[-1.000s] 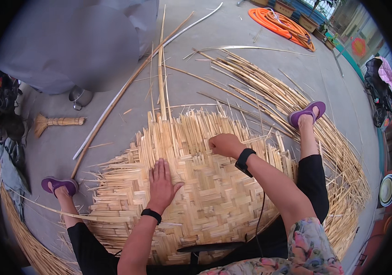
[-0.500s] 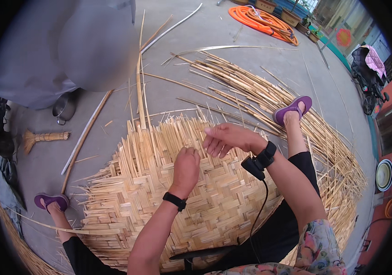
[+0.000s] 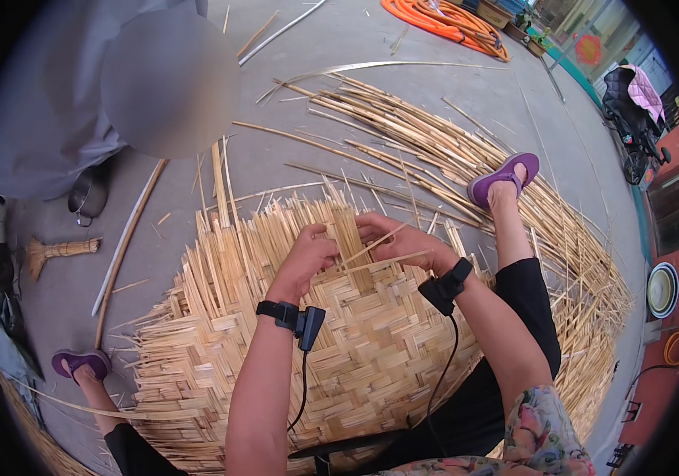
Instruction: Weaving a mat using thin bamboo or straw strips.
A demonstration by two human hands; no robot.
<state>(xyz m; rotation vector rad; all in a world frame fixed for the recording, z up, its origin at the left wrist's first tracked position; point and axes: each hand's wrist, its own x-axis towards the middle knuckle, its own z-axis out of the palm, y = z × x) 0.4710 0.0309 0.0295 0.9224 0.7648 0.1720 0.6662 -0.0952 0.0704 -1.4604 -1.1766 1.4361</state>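
Note:
A mat of flat, pale reed strips (image 3: 300,349) in a zigzag weave lies in front of me, with loose strip ends along its far edge. Near that edge, a bundle of flat strips (image 3: 347,238) stands raised between my hands. My right hand (image 3: 403,244) is closed against its right side, its fingertips partly hidden behind it. My left hand (image 3: 305,258) is at the bundle's left, fingers curled inward; what they pinch is too small to make out. Thin split strips (image 3: 383,262) cross in front of the bundle, near both hands.
A long pile of reed stalks (image 3: 427,151) runs along the right, under my right purple shoe (image 3: 504,181). At upper left is a person in grey clothing (image 3: 46,103). Left lie a small straw brush (image 3: 61,248), a metal pot (image 3: 88,197) and poles (image 3: 129,238). An orange hose (image 3: 450,28) is coiled far off.
My left hand has turned and its fingers now curl near the raised strips. My right hand has closed at the bundle, which now stands up between my hands. The view has shifted slightly.

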